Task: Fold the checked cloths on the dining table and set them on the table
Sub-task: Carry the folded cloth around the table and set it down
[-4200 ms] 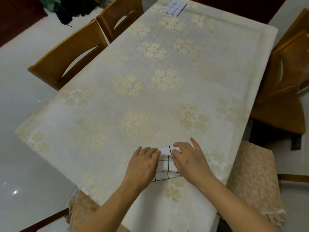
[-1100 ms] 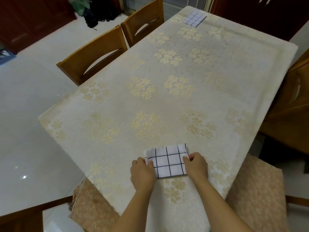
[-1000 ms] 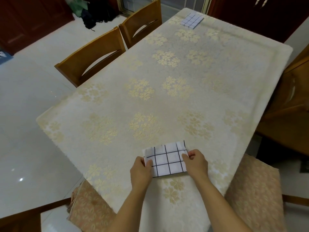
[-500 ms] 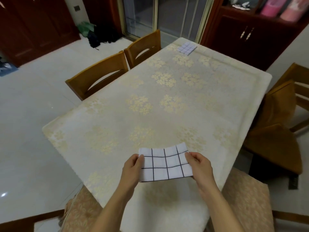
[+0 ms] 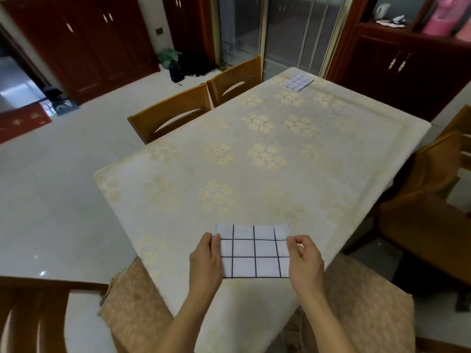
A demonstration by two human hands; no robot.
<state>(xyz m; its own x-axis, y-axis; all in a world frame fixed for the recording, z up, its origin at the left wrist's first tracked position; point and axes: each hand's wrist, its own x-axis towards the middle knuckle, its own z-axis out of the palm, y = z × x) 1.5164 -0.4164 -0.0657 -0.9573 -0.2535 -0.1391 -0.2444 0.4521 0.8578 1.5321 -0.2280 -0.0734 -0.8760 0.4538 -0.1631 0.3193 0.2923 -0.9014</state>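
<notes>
Lifted since a second earlier, when it lay flat near the front edge, the folded checked cloth (image 5: 253, 250) was now held up between both hands, and the view had tipped upward to take in the far end of the room. Nearest the camera, the left hand (image 5: 206, 261) pinched the cloth's left edge, thumb on top and fingers curled beneath, while the right hand (image 5: 304, 261) pinched the right edge with its fingertips bent over the upper corner. Whether the cloth hung clear of the dining table (image 5: 178, 179) or brushed it could not be told; it sat over the near edge, stretched fairly flat, its grid lines roughly square to the person. The step in hand looked like carrying this finished fold to a resting place. To do it well, both pinches should stay even so the layers do not slide apart, the cloth should travel level, and it should be lowered flat before either hand lets go. Two wooden chairs (image 5: 198, 105) stood along the left side of the table. At the far end lay another folded checked cloth (image 5: 298, 82), near the far left corner and well apart from the one being held, a likely spot to set this one beside.
</notes>
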